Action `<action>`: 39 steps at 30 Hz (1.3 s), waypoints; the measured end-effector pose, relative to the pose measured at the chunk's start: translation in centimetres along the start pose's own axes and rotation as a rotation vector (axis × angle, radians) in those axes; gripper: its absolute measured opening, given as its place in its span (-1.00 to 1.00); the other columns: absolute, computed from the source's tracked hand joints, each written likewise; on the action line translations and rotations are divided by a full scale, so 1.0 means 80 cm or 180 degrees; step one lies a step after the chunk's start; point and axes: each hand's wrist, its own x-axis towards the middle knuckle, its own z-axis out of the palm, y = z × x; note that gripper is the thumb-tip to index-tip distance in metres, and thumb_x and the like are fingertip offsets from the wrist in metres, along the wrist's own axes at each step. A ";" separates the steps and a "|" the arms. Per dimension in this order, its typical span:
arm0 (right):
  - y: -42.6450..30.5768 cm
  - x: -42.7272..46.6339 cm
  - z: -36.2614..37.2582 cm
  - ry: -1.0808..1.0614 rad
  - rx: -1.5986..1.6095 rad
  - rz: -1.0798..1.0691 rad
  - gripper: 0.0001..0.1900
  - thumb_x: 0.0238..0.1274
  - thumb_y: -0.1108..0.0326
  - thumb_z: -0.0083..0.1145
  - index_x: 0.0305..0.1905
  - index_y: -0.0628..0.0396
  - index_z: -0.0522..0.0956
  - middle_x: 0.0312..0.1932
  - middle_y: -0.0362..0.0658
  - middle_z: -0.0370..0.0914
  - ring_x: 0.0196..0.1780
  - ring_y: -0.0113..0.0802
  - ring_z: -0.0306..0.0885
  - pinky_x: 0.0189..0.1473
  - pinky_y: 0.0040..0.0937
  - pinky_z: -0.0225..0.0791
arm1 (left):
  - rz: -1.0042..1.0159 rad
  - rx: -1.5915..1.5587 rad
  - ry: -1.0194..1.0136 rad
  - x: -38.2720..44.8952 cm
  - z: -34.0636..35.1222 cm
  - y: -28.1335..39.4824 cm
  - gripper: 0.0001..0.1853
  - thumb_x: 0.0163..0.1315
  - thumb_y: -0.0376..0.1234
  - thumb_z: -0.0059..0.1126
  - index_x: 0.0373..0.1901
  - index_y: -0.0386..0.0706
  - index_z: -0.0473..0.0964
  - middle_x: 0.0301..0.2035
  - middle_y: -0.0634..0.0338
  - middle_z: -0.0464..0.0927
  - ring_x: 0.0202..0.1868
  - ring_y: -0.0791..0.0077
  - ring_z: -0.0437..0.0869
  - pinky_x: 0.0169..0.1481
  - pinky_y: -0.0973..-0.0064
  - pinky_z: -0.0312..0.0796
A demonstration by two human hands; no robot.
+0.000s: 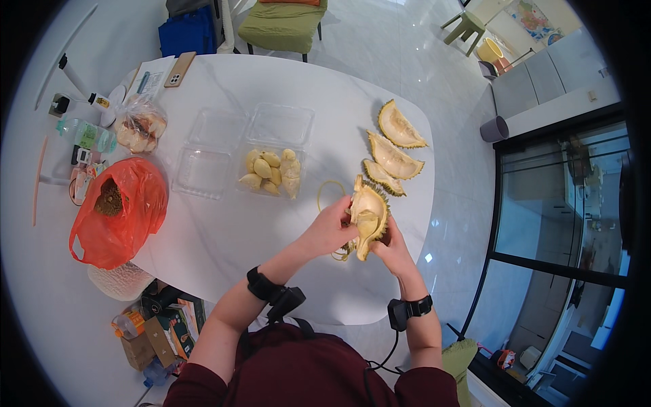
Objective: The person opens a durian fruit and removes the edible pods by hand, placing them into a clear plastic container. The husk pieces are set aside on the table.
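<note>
My left hand (333, 229) and my right hand (394, 249) hold an opened durian piece (370, 211) between them, its pale inside facing up and its spiny rind toward the right. A pale yellow lump of flesh sits within it. Beyond my hands lie several durian husk pieces (398, 157) along the table's right edge. A clear plastic box (272, 173) with its lid folded back holds several durian flesh pods (263, 168). Beside it another clear plastic box (203, 170) stands lidded back with nothing in it. A yellow cord loop (325, 189) lies near my left hand.
A red plastic bag (135, 224) with a whole durian (109, 197) in it rests at the table's left edge. Past it are a bag of bread (140, 127), a plastic bottle (86, 135), papers (152, 76) and a phone (180, 69). A green chair (282, 25) stands beyond the white table (229, 244).
</note>
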 end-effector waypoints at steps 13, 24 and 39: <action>-0.016 -0.008 0.005 -0.0013 0.0163 -0.0188 -0.16 -0.02 0.58 0.11 0.45 0.18 0.06 0.25 -0.14 0.29 0.26 -0.38 0.34 0.22 -0.40 0.30 | 0.0086 -0.0662 -0.0512 0.013 -0.019 -0.015 -0.59 0.29 -0.54 -0.04 0.19 -0.25 0.33 -0.05 0.24 0.52 -0.07 0.57 0.60 0.00 0.54 0.49; -0.012 0.034 0.041 0.0320 -0.0868 -0.0263 -0.15 -0.07 0.39 0.21 0.44 0.11 0.13 0.23 0.01 0.25 0.24 -0.21 0.37 0.16 -0.29 0.38 | -0.0382 -0.1143 -0.0492 0.002 -0.070 -0.023 -0.64 0.41 -0.44 -0.11 0.23 -0.19 0.31 0.03 0.24 0.49 0.04 0.56 0.55 0.16 0.50 0.46; -0.028 0.106 0.196 0.0867 -0.2860 -0.1269 -0.18 -0.22 0.47 0.26 0.34 0.08 0.27 0.13 0.08 0.20 0.00 0.02 0.48 -0.05 -0.19 0.50 | -0.1031 -0.2089 0.0366 -0.068 -0.230 -0.007 -0.55 0.39 -0.33 -0.15 0.28 -0.25 0.24 0.15 0.10 0.39 0.18 0.30 0.48 0.26 0.24 0.39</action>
